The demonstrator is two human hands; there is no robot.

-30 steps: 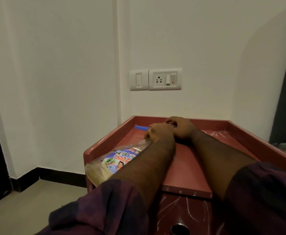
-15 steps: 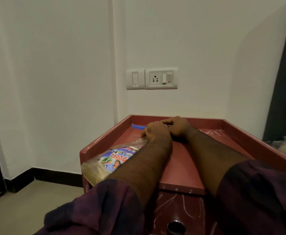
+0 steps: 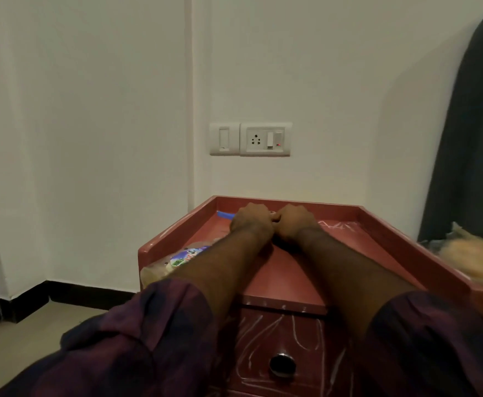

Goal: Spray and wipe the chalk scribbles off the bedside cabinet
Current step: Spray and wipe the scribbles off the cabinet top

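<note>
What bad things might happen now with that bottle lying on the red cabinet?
The spray bottle lies on its side while the left hand and right hand grip its top; if the top loosens, liquid might leak over the cabinet. The wall socket shows a red light above, so stray spray could wet it. The bottle's base rests at the front corner and might slide off.

I have the cabinet (image 3: 377,245) straight ahead of me, its back against the wall, below the socket (image 3: 264,138) with the switch (image 3: 224,138) just left of it. On the cabinet's rimmed top a bottle (image 3: 177,260) lies along the left side, base toward me, running under the left forearm. The left hand (image 3: 251,222) and right hand (image 3: 294,222) sit side by side, touching, near the back rim. Chalk marks (image 3: 337,224) lie right of the hands; more cross the drawer (image 3: 314,376) below, around its knob (image 3: 282,365).
</note>
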